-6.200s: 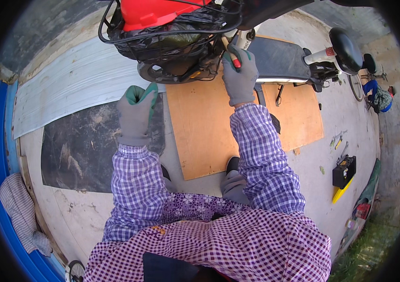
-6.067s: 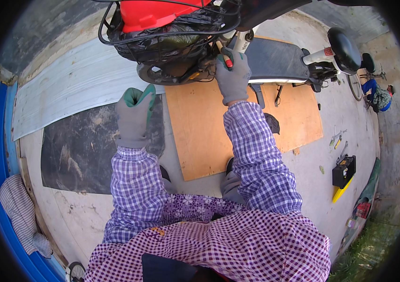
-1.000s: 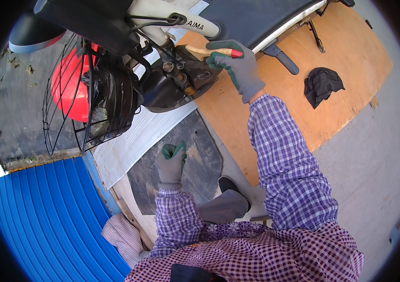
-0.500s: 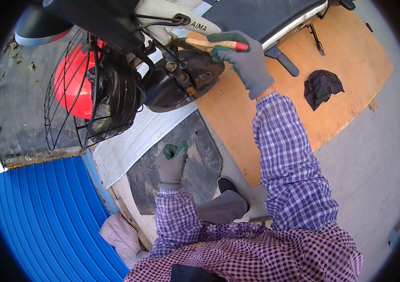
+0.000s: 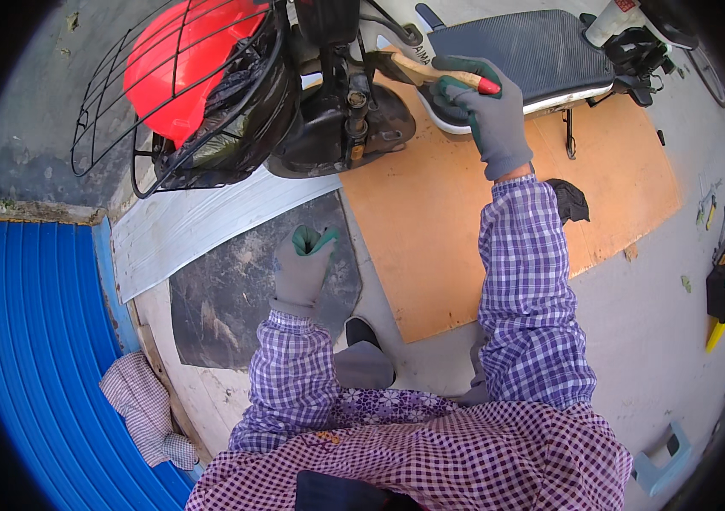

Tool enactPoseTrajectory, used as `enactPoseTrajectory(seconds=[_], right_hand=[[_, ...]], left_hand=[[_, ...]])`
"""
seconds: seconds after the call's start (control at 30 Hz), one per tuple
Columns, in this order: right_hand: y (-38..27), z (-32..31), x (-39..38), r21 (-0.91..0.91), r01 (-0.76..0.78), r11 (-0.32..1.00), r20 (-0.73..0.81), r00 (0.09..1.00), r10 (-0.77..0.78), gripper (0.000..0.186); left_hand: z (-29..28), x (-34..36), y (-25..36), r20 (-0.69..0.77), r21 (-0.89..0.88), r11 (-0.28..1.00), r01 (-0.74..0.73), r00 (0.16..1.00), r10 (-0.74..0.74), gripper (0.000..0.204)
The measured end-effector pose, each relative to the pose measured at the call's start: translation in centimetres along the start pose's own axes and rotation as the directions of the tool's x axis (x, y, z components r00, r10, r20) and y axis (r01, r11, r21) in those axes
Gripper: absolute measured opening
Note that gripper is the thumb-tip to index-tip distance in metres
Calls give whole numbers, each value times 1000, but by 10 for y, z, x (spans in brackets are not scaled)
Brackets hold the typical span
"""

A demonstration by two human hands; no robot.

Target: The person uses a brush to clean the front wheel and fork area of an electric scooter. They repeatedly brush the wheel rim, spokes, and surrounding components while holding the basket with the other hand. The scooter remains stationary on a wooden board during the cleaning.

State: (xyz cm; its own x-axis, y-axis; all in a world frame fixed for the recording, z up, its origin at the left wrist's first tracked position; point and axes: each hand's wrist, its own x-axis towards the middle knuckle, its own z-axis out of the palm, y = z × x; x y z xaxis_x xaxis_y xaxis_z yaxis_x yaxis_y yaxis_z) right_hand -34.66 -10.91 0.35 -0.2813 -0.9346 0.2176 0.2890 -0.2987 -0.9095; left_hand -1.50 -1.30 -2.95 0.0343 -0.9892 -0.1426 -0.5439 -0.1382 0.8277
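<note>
My right hand (image 5: 492,119), in a grey-and-green glove, grips a wooden-handled, red-tipped brush (image 5: 422,70). The brush's head is against or just beside the dark front-end parts of an electric scooter (image 5: 515,60), above its front fork (image 5: 356,128) and black mudguard (image 5: 388,132); exact contact is unclear. My left hand (image 5: 301,268), gloved alike, hangs lower with fingers curled and nothing visible in it, above a dark floor sheet (image 5: 234,307). The scooter's wire basket (image 5: 137,170) holds a red helmet (image 5: 166,77) and black plastic bags (image 5: 243,128).
An orange board (image 5: 413,255) with a black cloth (image 5: 571,200), and a white sheet (image 5: 175,243) lie underneath. Tools (image 5: 707,204), a black toolbox (image 5: 724,277) and a blue stool (image 5: 660,460) are at right. Blue corrugated metal (image 5: 30,324) with a checked cloth (image 5: 137,400) borders the left.
My view has swung, bringing the tools and scooter's rear back into sight. My right hand still grips the brush at the front end, shifted slightly. My left hand stays curled.
</note>
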Motion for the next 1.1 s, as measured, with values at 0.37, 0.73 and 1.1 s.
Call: enactPoseTrajectory(seconds=[0.37, 0.73, 1.1], right_hand=[[-11, 1, 48, -425, 58, 903, 162, 987, 12, 31], [-23, 2, 35, -499, -18, 867, 60, 997, 55, 24], [-55, 50, -20, -405, 110, 908, 88, 993, -81, 20]], left_hand=[[-11, 2, -22, -45, -170, 983, -68, 997, 62, 25], [-23, -4, -8, -55, -221, 975, 26, 998, -39, 24], [-25, -1, -15, -70, -235, 970, -68, 996, 53, 21]])
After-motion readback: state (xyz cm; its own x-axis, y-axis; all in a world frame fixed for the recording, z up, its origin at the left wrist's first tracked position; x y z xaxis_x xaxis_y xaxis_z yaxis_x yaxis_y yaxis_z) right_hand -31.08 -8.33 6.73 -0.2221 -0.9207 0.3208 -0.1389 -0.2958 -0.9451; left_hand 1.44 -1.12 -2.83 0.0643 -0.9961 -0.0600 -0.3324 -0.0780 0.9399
